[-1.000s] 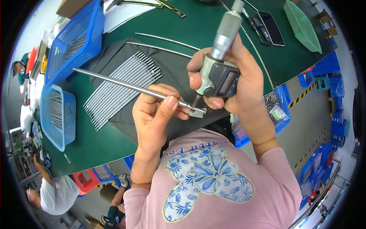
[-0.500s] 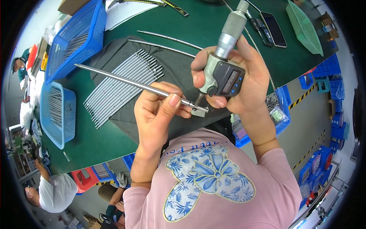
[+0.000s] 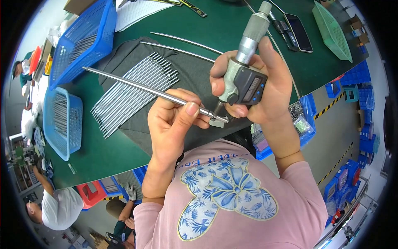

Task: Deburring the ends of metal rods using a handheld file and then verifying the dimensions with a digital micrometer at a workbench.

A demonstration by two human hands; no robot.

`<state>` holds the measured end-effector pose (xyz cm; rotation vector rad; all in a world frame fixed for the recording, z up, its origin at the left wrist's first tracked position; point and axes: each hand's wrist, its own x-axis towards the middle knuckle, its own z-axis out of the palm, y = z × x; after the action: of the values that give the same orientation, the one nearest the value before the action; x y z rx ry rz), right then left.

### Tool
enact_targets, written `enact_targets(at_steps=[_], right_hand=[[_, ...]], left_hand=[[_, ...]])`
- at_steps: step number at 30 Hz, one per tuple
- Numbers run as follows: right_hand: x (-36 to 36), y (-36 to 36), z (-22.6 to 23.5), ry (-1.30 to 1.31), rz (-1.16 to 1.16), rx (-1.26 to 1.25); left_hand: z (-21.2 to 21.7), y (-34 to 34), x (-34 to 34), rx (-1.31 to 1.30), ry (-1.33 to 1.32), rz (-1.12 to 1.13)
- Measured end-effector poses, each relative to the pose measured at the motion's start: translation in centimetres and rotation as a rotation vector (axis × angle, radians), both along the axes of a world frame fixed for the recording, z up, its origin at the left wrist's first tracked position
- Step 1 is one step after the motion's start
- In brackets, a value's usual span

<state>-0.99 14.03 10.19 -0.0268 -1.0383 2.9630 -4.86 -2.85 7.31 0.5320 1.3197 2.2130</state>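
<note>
My left hand (image 3: 172,122) pinches a slim metal rod (image 3: 137,85) between thumb and fingers; the rod slants from upper left to lower right. Its stepped right end sits at the measuring jaws of a digital micrometer (image 3: 242,79), though the exact contact is too small to make out. Wrapped round the micrometer's frame is my right hand (image 3: 269,83), its thumb raised beside the grey thimble. A row of similar metal rods (image 3: 134,91) lies on a dark cloth (image 3: 195,83) left of my hands. Two longer rods (image 3: 186,41) lie beyond them.
Blue baskets of rods (image 3: 105,35) stand at the left. A green basket (image 3: 331,33), a phone (image 3: 298,33) and another micrometer (image 3: 284,31) lie at the far right of the green table (image 3: 103,157). Two people (image 3: 62,207) are at the lower left.
The rod, micrometer and both hands stay almost in place, with only a very slight shift to the right in the picture. Both grips are the same.
</note>
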Motion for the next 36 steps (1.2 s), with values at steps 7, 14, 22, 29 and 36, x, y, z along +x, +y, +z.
enact_targets(at_steps=[7,14,22,29,36], right_hand=[[-0.12,0.02,-0.15,-0.021,0.007,0.099],[0.04,0.04,-0.05,-0.033,0.024,0.054],[0.13,0.11,-0.01,-0.049,0.004,-0.023],[0.06,0.3,-0.47,0.027,0.008,-0.004],[0.08,0.1,-0.06,-0.002,0.01,0.013]], left_hand=[[-0.26,-0.24,0.01,-0.004,0.012,-0.014],[-0.07,-0.2,0.06,-0.019,0.018,-0.011],[0.16,0.01,0.07,-0.021,0.026,-0.014],[0.01,0.08,0.11,-0.013,0.005,-0.019],[-0.23,-0.13,0.03,0.001,0.013,-0.036]])
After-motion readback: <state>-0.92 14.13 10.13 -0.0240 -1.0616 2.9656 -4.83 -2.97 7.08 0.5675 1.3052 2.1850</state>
